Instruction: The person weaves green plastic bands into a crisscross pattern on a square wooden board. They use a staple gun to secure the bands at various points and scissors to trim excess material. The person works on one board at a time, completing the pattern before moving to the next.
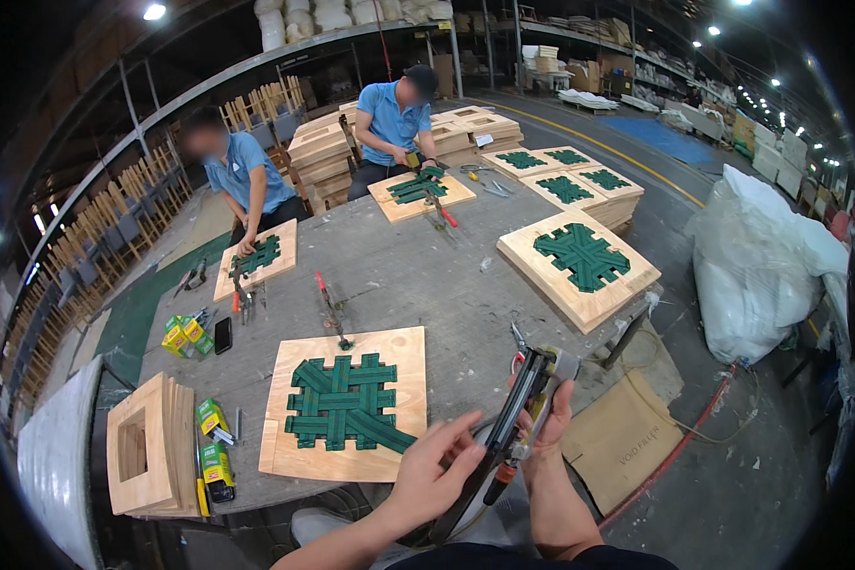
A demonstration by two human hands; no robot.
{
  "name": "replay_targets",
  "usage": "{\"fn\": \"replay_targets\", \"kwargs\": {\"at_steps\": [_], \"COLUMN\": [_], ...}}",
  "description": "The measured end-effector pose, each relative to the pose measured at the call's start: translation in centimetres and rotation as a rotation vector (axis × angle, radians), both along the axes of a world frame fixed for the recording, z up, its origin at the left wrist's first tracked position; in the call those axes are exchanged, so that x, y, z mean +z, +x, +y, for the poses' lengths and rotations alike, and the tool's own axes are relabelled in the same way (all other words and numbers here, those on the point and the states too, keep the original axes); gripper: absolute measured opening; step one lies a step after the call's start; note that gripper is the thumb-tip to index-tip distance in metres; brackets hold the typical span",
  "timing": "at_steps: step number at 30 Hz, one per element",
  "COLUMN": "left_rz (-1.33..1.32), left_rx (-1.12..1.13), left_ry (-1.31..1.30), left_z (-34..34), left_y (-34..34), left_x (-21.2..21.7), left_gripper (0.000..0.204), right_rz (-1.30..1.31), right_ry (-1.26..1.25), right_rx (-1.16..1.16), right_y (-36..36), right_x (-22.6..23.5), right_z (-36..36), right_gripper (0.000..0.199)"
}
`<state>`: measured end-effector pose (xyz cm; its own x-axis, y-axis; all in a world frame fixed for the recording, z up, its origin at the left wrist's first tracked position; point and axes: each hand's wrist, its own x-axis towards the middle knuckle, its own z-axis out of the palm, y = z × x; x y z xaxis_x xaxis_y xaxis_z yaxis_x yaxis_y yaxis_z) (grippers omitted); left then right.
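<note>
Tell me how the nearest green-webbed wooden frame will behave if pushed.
The wooden frame looks stiff and straight-edged, so it should probably slide whole. Lying broad and flat on the table, it seems unlikely to tip. Its thin green webbing would likely flex if pressed.

I see a strapped board (342, 404) on the table (446, 294), a phone (222, 335) off its far left corner, stacked frames (166, 475) to its left, a bundle (760, 275) right of the table.
</note>
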<state>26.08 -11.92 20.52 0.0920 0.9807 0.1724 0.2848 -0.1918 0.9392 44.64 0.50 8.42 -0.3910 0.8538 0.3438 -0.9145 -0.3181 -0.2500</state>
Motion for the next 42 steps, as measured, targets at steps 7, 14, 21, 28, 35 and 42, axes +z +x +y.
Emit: {"fn": "replay_targets", "kwargs": {"at_steps": [7, 14, 21, 28, 35, 42], "left_rz": [0.09, 0.058, -0.034, 0.129, -0.044, -0.546], "left_rx": [-0.048, 0.11, 0.166, 0.251, 0.342, 0.346], "left_ry": [-0.213, 0.189, 0.033, 0.077, 0.084, -0.797], "left_z": [-4.7, -3.4, -1.4, 0.5, 1.5, -6.7], "left_y": [0.7, 2.3, 0.7, -0.7, -2.9, -6.0], "left_x": [-6.3, -5.5, -2.4, -3.9, -7.6, -20.4], "left_gripper": [0.067, 0.081, 0.078, 0.064, 0.053, 0.053], "right_rz": [-0.118, -0.101, -0.277, -0.314, -0.427, -1.169], "right_ry": [0.011, 0.179, 0.081, -0.016, -0.108, -0.283], "right_rx": [0.052, 0.153, 0.242, 0.19, 0.127, -0.014], "right_y": [-1.8, -5.0, -6.8, -7.5, -5.8, -7.7], "right_x": [-0.3, 1.6, 1.5, -0.1, -3.0, -4.6], "right_z": [1.0, -1.6, -4.4, -5.0, -0.5, 10.9], "right_gripper": [0.088, 0.081, 0.084, 0.099, 0.083, 0.044]}}
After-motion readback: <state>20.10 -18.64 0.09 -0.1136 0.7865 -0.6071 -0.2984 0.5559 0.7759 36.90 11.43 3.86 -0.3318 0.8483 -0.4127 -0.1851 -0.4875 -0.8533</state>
